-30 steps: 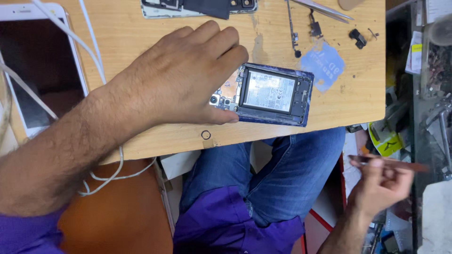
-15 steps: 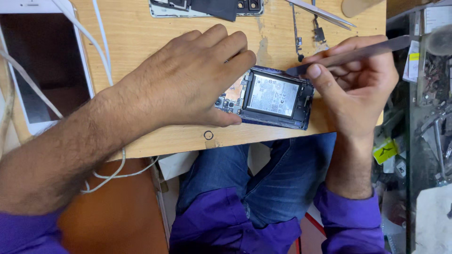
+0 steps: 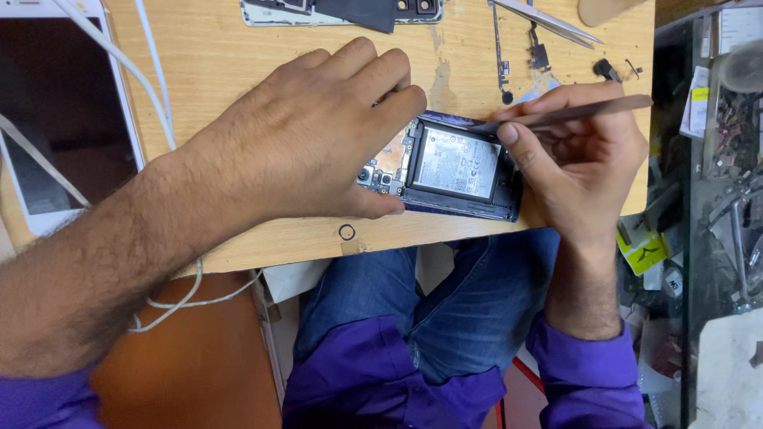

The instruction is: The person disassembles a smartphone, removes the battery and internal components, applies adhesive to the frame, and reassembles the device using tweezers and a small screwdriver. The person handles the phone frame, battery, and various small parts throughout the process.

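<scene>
An opened phone [image 3: 453, 165], its back cover off and its battery [image 3: 458, 163] showing, lay near the front edge of the wooden table [image 3: 238, 71], a little toward three o'clock from the middle of the view. The left hand [image 3: 310, 135] came in from eight o'clock and lay spread over the phone's nine-o'clock end, the fingers curled over the far edge and the thumb pressed along the near edge, clamping it down to the table. The right hand [image 3: 584, 163] rose from five o'clock and was closed around a thin dark prying tool [image 3: 572, 114], pinched between thumb and fingers; the tool's tip touched the phone's far corner at about one o'clock from the battery. At twelve o'clock from the phone lay another phone's back panel [image 3: 334, 11], and toward one o'clock tweezers [image 3: 548, 20] and small loose parts [image 3: 540, 56]. At nine o'clock a white tablet [image 3: 56, 119] rested under a white cable [image 3: 159, 87]. Below the table's edge, at six o'clock, were blue jeans [image 3: 445, 318] and purple sleeves.
</scene>
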